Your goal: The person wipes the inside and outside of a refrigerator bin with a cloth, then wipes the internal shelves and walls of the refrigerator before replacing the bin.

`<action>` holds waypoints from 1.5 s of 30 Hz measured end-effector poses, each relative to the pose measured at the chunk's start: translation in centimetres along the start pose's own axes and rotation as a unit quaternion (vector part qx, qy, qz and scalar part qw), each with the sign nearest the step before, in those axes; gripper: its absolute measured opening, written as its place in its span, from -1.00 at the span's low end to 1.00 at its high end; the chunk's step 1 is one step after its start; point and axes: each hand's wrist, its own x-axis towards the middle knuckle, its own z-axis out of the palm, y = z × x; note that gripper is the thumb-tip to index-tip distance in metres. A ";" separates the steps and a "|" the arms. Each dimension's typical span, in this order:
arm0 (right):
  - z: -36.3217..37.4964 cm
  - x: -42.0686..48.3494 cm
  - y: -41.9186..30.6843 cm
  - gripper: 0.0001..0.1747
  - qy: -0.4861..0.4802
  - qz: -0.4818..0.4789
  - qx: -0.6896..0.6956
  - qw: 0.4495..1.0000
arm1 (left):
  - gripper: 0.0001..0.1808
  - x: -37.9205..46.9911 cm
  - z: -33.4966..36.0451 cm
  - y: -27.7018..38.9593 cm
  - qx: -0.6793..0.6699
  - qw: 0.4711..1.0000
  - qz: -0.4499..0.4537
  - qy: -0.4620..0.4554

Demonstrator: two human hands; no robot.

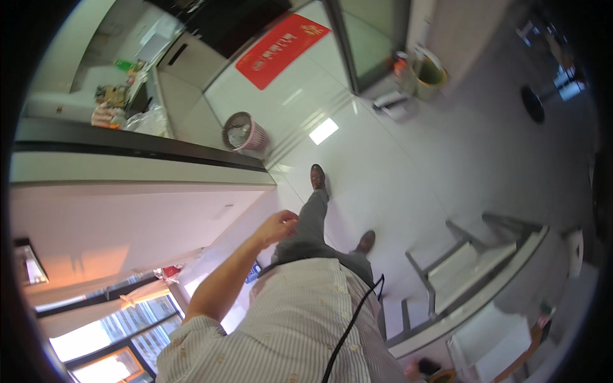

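My left hand (278,226) hangs beside my left thigh, over the grey trousers (311,222). Its fingers are loosely curled and a little apart, and I see nothing in them. My right hand is out of view. Before me lies a pale glossy tiled floor (373,167), and one brown shoe (317,177) is set ahead of the other. A pink plastic wastebasket (254,138) with a crumpled clear bag inside stands ahead on the left. Beyond it, a red mat (282,50) with writing lies on the kitchen floor. A black cable (352,321) runs down my striped shirt (301,311).
A wall end (230,174) juts in from the left. Ahead, a dark door frame (342,48) borders the kitchen opening; a yellowish-green bucket (428,76) and a bottle (400,64) stand beside it. On my right are a table edge (479,294) and a grey-framed chair (452,270).
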 end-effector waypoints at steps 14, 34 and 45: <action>27.4 -22.1 -43.0 -0.49 -0.345 -0.070 -0.271 0.896 | -0.70 15.4 -27.6 6.0 -0.138 0.981 0.000 0.138; 69.8 -49.1 -99.2 -0.70 -0.394 -0.324 -0.418 0.752 | -0.75 34.1 -56.3 12.5 -0.418 0.825 -0.138 0.354; 86.0 -64.7 -118.3 -0.69 -0.384 -0.405 -0.326 0.763 | -0.55 46.2 -100.7 10.9 -0.116 0.795 -0.097 0.588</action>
